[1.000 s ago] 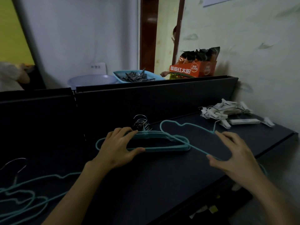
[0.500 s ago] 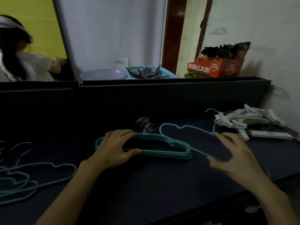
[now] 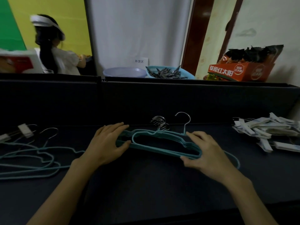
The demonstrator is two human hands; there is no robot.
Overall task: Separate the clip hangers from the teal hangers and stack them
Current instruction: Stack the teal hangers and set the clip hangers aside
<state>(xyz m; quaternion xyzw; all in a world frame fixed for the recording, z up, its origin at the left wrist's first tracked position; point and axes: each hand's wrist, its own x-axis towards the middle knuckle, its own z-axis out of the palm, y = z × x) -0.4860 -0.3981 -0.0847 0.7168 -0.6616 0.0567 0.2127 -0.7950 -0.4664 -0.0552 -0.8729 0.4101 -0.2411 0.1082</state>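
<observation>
Hands frame the stack of teal wire hangers with silver hooks [image 3: 162,147] at the centre of the dark table [image 3: 146,184]: the left hand [image 3: 107,143] grips its 9 o'clock end between thumb and fingers, and the right hand [image 3: 206,151] grips its 3 o'clock end likewise. Loose teal hangers [image 3: 32,159] lie at 9 o'clock, and a heap of white clip hangers [image 3: 267,130] sits at 3 o'clock, well apart from the stack.

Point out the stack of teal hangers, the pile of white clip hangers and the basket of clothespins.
stack of teal hangers [image 3: 155,149], head view, on the front lower bars.
pile of white clip hangers [image 3: 266,129], head view, on the middle clips.
basket of clothespins [image 3: 189,76], head view, on its right rim.
</observation>
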